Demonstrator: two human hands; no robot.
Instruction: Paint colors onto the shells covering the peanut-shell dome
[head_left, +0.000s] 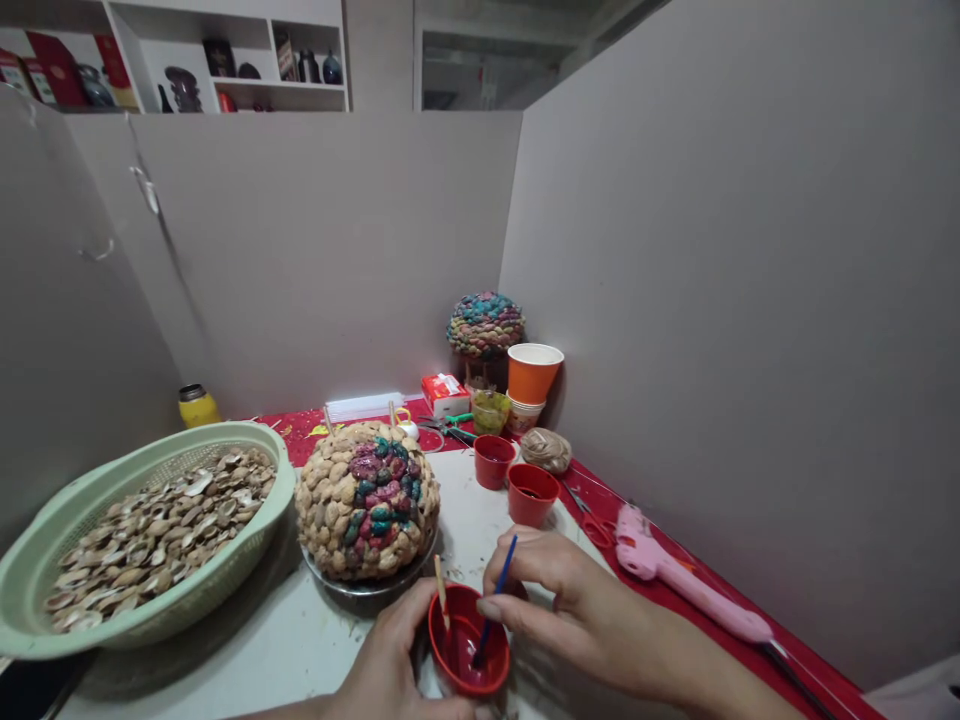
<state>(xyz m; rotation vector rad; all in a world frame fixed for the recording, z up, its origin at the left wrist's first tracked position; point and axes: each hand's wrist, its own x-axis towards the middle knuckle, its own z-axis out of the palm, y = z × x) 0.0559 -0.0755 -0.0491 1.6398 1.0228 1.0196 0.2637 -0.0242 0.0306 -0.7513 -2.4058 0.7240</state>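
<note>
My left hand (397,655) is wrapped round the near left side of a red cup (497,684) with dark red liquid in it. A wooden stick (441,590) leans inside the cup. Pinched in my right hand (574,610) is a thin blue brush (502,585), its tip down in the liquid. Beyond my left hand, a round ball of nut shells (322,505) rests on a metal dish (364,588). The ball is partly painted purple and teal, the rest pale tan.
A green basket (289,490) of shells stands left. Two red cups (493,463) (532,496), twine (546,450), scissors (598,530) and a pink glue gun (690,580) lie right. Behind are an orange cup (534,376) and a colourful shell dome (486,325). Grey panels enclose the table.
</note>
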